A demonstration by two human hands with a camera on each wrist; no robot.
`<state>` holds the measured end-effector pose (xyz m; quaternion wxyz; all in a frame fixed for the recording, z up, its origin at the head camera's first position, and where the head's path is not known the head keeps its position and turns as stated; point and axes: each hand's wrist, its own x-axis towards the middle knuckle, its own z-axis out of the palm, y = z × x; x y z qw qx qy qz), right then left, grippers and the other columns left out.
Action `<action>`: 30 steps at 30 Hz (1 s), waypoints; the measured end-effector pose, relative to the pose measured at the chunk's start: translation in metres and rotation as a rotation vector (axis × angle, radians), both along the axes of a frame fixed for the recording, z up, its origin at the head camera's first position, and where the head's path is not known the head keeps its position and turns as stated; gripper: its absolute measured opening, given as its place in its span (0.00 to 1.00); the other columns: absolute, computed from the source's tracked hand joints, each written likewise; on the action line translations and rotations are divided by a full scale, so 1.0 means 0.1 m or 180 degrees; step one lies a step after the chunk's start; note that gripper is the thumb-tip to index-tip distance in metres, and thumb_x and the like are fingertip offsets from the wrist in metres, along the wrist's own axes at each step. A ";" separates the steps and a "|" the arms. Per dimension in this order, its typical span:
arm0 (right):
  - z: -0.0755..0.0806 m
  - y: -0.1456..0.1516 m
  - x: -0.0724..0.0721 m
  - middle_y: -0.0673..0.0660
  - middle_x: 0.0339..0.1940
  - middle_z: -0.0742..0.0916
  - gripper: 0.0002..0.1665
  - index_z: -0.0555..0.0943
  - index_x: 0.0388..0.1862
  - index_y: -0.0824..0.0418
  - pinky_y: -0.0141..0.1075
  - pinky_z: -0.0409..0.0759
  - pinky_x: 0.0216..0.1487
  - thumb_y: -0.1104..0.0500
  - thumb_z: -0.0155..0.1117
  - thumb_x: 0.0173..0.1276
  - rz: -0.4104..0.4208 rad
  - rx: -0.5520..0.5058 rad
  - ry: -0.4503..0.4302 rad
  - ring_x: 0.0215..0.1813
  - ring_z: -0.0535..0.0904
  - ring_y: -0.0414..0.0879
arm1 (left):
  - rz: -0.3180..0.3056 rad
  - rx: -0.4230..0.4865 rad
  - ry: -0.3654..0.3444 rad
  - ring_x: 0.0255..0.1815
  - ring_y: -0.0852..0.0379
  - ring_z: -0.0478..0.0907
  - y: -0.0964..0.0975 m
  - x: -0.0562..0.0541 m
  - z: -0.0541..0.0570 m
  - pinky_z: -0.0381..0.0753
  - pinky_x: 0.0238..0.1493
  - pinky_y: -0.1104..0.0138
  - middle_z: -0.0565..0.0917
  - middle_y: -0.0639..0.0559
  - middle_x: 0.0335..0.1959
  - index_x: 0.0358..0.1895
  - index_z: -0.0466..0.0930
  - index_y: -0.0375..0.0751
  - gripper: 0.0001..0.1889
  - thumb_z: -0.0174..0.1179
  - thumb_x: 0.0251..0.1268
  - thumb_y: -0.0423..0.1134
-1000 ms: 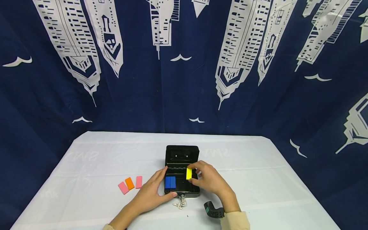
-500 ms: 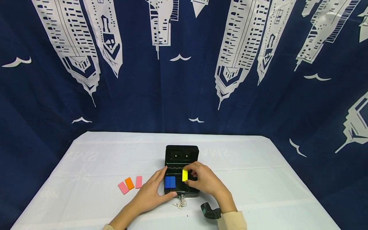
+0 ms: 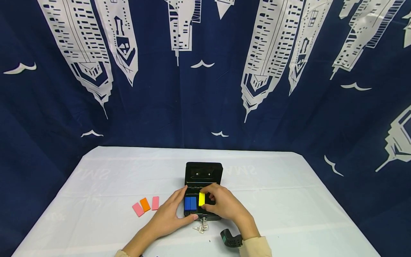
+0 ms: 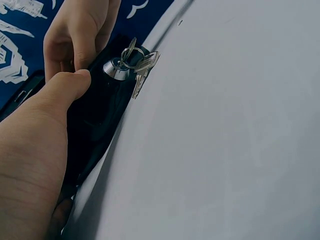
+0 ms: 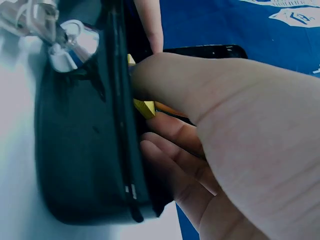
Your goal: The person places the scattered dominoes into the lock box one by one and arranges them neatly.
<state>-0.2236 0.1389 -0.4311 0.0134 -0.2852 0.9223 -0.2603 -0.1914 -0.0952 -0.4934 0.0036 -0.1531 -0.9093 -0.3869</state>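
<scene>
A black cash box [image 3: 208,167] stands on the table with its lid raised. Two blue blocks [image 3: 190,203] lie side by side in its left part. Between thumb and fingers, my right hand [image 3: 226,203] pinches a yellow block [image 3: 201,199] over the box's interior, just right of the blue pair. My left hand [image 3: 168,218] holds the box at its left side, thumb on the front edge and fingers along the side wall. In the right wrist view, the yellow block [image 5: 145,107] is mostly hidden behind the box wall and the thumb.
Keys [image 3: 202,227] hang from the lock at the box's front. Left of my left hand lie a pink block [image 3: 138,209], an orange block [image 3: 145,205] and another pink block [image 3: 155,203]. White cloth [image 3: 305,214] covers the table; a printed blue curtain [image 3: 205,96] rises behind it.
My right hand has carried the yellow block leftward and slightly toward the front, from the box's right part to near the blue blocks. The left hand has stayed in place.
</scene>
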 end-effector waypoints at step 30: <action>-0.08 -0.12 0.01 0.52 0.54 0.88 0.24 0.86 0.58 0.57 0.42 0.85 0.52 0.57 0.78 0.63 -0.0003 0.0328 0.0085 0.47 0.81 0.43 | -0.0013 -0.0089 -0.0004 0.74 0.41 0.70 0.00 -0.01 0.01 0.76 0.66 0.39 0.61 0.48 0.82 0.84 0.54 0.53 0.56 0.63 0.56 0.76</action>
